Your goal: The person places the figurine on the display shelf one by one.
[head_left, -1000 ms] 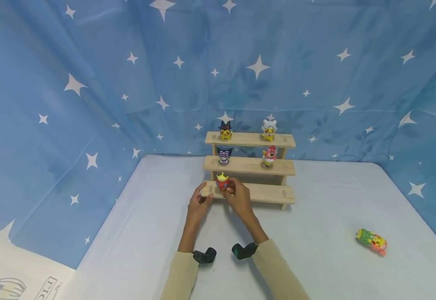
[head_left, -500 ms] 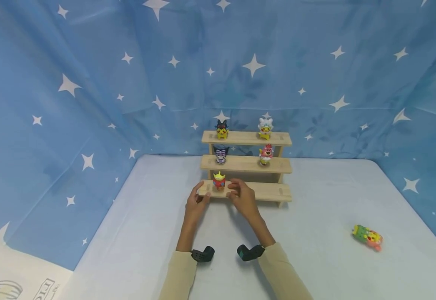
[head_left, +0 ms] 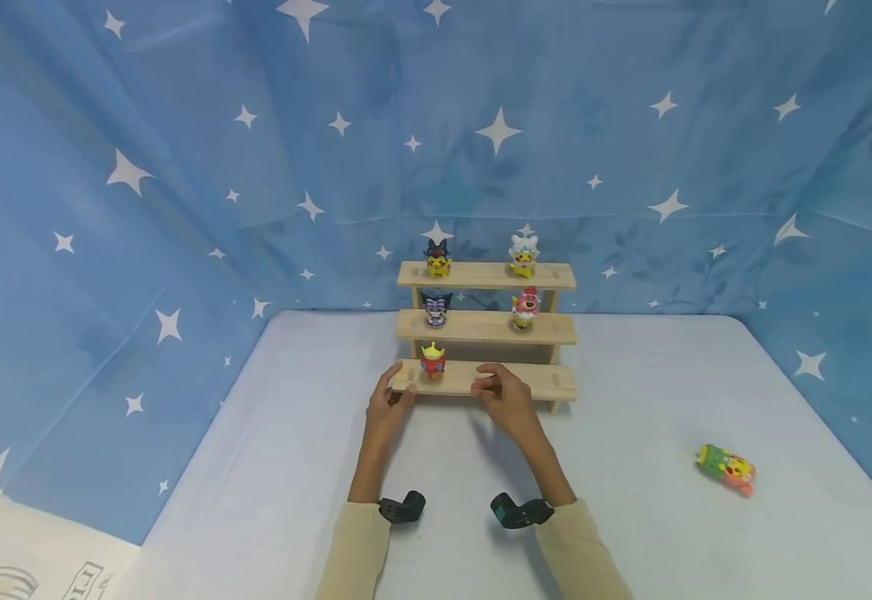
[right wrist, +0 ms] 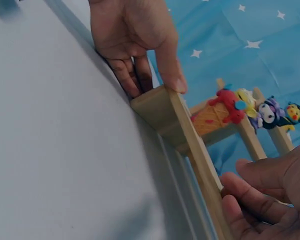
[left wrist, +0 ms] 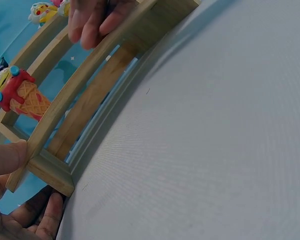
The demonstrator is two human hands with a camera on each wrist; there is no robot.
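A three-step wooden display shelf point(head_left: 451, 380) stands on the table. My left hand point(head_left: 387, 413) grips the left end of its lowest step; in the left wrist view the thumb lies on the board and the fingers curl beneath. On that step, near its left end, stands a small toy figurine point(head_left: 433, 363) with a yellow top, red drips and a waffle-cone base point(left wrist: 31, 100). My right hand point(head_left: 509, 405) is to the right of the figurine and apart from it, at the step's front edge, fingers loosely bent with nothing held.
The middle step carries a dark-eared figurine point(head_left: 437, 310) and a pink-red one point(head_left: 525, 308). On the top step stand a black-eared yellow figurine point(head_left: 438, 259) and a white-hooded one point(head_left: 523, 257). A green, yellow and pink figurine point(head_left: 726, 469) lies on the table at right.
My right hand has let go of the cone figurine and moved right, away from it. The figurine stays on the lowest step. My left hand keeps its place at the shelf's end.
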